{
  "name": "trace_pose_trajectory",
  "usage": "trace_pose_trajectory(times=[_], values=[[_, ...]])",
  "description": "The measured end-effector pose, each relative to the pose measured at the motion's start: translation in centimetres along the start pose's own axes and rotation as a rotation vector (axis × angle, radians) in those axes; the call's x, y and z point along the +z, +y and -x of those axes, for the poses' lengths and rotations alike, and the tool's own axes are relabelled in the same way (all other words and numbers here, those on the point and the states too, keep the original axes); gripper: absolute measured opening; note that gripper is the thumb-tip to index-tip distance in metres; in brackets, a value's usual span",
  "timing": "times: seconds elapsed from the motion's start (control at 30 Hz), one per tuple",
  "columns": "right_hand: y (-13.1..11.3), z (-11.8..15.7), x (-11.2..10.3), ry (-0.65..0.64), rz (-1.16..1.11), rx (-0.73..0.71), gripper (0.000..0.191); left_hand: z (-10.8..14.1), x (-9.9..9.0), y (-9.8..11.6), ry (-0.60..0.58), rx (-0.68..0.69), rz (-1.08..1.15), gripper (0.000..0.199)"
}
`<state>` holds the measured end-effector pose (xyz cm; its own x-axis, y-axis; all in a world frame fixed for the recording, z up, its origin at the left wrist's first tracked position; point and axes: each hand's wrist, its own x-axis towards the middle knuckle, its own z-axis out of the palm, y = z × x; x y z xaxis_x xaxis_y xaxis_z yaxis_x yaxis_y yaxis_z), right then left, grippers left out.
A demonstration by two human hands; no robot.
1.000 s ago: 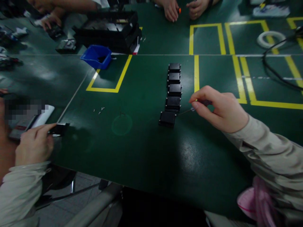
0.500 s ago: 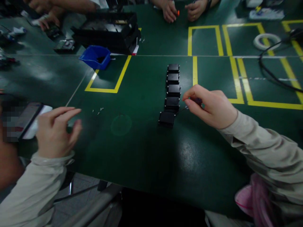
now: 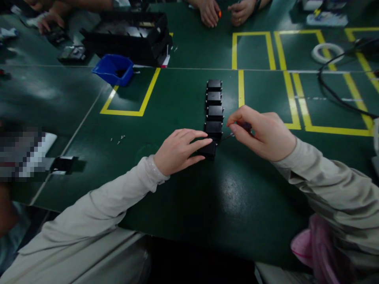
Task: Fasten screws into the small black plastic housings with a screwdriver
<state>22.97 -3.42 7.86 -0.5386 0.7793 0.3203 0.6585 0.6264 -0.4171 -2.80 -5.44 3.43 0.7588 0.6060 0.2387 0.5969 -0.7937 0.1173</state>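
Note:
Several small black boxes (image 3: 214,113) with silvery screws at their corners lie in a row down the green table. My left hand (image 3: 180,152) has its fingers stretched and apart over the left side of the nearest black box (image 3: 209,150); whether they press on it I cannot tell. Closed fingers of my right hand (image 3: 260,134) hold a thin screwdriver (image 3: 227,137), its handle mostly hidden in the palm. The screwdriver's dark shaft points left toward the nearest box's upper right corner. Loose little screws (image 3: 121,139) lie left of the row.
A blue bin (image 3: 114,70) stands at the back left, before stacked black trays (image 3: 127,39). Another person's hands (image 3: 225,12) rest across the table. At right are a roll of white tape (image 3: 327,53) and a black cable (image 3: 334,94). Yellow tape outlines mark the tabletop.
My left hand has moved right, from the left side of the table to the nearest black box. My right hand with the screwdriver has stayed nearly in place.

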Motion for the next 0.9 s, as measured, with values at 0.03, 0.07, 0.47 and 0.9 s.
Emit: trace_pose_trajectory(times=[0.03,0.07,0.47,0.9], values=[[0.0,-0.1,0.0,-0.001,0.001,0.001,0.017,-0.1,0.2,0.0,-0.007,-0.006,0.005,0.044],[0.0,-0.1,0.0,-0.003,0.001,0.000,0.017,-0.2,0.4,0.0,-0.012,-0.009,0.008,0.045],[-1.1,-1.1,-0.2,-0.116,0.126,0.020,0.024,-0.2,1.2,-0.2,-0.006,-0.033,0.042,0.039],[-3.3,-2.5,-0.8,-0.200,0.388,0.062,0.025,0.4,2.3,-0.7,-0.006,-0.053,0.128,0.043]])
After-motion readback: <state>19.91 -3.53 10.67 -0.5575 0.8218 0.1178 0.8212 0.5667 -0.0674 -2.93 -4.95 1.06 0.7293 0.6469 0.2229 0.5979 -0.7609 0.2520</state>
